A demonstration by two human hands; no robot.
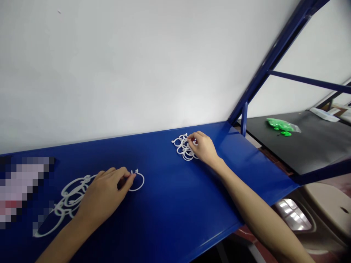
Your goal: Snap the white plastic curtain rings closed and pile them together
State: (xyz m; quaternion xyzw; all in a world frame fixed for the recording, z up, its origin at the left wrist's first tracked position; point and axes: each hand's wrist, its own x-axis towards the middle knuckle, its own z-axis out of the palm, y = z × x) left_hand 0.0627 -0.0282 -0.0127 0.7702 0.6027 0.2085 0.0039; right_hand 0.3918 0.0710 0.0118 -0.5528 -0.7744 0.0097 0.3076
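Note:
My left hand [109, 191] pinches a white plastic curtain ring [143, 181] between thumb and fingertips. The ring is a thin loop with a gap and small knobs at its ends, just over the blue shelf top. Under and left of that hand lies a loose pile of similar white rings [65, 201], partly hidden by the hand. Farther right, my right hand [203, 146] reaches to a smaller cluster of white rings [185, 149]. Its fingers are closed at the cluster's right side, on what looks like one of the rings; the fingertips partly cover it.
The blue shelf [164, 212] runs along a white wall [123, 73]. A blue metal frame [255, 84] rises at right. Beyond it, a black table [287, 146] bears a bag of green pieces [279, 124]. A beige stool [329, 204] stands below. A blurred-out patch covers the far left.

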